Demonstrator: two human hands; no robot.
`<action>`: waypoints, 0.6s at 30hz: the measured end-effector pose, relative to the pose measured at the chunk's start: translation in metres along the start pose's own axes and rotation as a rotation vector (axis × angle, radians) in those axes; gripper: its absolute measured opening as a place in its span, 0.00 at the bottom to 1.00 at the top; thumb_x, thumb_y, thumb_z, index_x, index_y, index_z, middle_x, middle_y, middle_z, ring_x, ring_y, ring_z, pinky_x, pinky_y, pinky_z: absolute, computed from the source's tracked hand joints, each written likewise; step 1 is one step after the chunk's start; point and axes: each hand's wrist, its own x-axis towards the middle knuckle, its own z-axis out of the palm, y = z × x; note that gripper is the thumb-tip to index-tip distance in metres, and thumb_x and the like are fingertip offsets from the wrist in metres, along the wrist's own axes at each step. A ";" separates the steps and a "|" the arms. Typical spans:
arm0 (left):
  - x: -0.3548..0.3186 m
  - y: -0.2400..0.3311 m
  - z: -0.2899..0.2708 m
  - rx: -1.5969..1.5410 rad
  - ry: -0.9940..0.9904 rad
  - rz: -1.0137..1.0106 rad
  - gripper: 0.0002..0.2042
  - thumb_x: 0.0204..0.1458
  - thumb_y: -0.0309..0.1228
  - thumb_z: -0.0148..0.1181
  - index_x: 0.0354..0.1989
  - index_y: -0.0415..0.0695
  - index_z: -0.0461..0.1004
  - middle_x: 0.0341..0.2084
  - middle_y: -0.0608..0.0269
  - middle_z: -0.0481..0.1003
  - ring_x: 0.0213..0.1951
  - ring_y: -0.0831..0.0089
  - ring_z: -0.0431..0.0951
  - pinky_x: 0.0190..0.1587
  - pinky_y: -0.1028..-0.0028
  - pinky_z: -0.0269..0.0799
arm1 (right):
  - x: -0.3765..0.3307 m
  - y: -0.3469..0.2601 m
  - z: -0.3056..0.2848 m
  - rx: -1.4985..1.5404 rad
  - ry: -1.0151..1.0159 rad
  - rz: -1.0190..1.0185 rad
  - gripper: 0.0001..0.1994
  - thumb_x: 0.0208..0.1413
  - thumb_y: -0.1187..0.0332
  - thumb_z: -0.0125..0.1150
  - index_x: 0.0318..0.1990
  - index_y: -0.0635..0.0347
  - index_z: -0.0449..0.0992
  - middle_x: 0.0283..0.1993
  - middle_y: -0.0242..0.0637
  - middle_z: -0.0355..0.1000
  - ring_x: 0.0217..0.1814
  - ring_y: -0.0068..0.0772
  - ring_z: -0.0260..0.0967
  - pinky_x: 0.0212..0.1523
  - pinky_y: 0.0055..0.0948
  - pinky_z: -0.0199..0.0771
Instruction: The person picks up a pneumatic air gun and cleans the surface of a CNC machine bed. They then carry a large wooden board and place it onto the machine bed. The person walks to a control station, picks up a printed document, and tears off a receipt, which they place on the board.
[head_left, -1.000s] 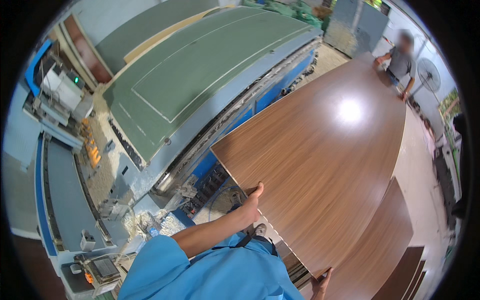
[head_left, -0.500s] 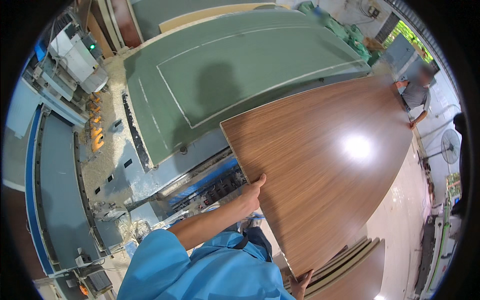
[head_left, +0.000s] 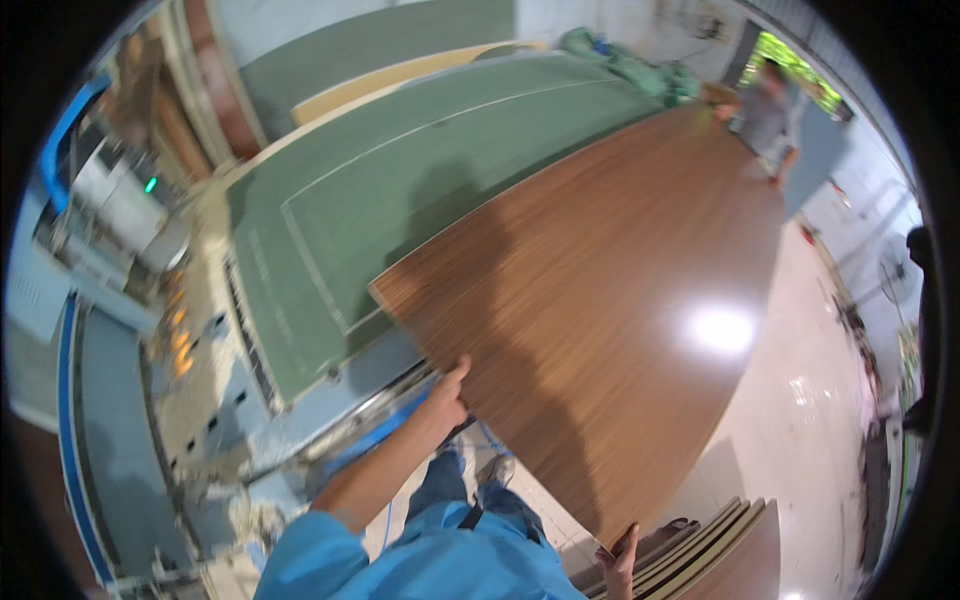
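Left hand [head_left: 445, 400] clasps near edge of panel [head_left: 600, 320], thumb on top; right hand [head_left: 620, 560] grips near right corner. Panel held level, far end with co-worker [head_left: 768, 115], beside green bed [head_left: 400, 210]. Keep grips spread, panel flat, pace matched

A large brown wood-grain panel [head_left: 600, 320] — glossy, with a bright glare spot toward its four-o'clock side — lies nearly flat, raised, its long axis running from six o'clock up to one o'clock. Its ten-o'clock corner overhangs the green machine bed. The left hand [head_left: 445, 395] grips its near edge at about eight o'clock — thumb on top — and the right hand [head_left: 620, 560] holds the six-o'clock corner.
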 end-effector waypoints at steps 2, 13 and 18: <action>0.020 0.011 -0.006 0.040 0.114 0.087 0.27 0.60 0.46 0.64 0.63 0.50 0.67 0.61 0.59 0.73 0.60 0.57 0.74 0.58 0.50 0.73 | 0.005 -0.012 0.011 -0.107 0.102 -0.040 0.43 0.57 0.24 0.46 0.61 0.55 0.70 0.35 0.33 0.73 0.22 0.25 0.63 0.23 0.25 0.64; 0.062 0.105 -0.052 -0.013 0.085 0.140 0.26 0.65 0.50 0.55 0.66 0.48 0.66 0.63 0.57 0.71 0.63 0.54 0.70 0.61 0.46 0.69 | 0.033 -0.024 0.106 -0.203 0.183 0.002 0.34 0.57 0.27 0.51 0.41 0.53 0.74 0.25 0.28 0.62 0.23 0.27 0.64 0.28 0.30 0.72; 0.061 0.132 -0.070 -0.145 0.126 0.406 0.25 0.65 0.41 0.57 0.66 0.42 0.65 0.63 0.54 0.70 0.63 0.54 0.70 0.63 0.48 0.67 | 0.023 -0.022 0.171 -0.112 0.086 -0.018 0.34 0.56 0.28 0.54 0.49 0.52 0.74 0.27 0.29 0.64 0.24 0.27 0.65 0.26 0.31 0.71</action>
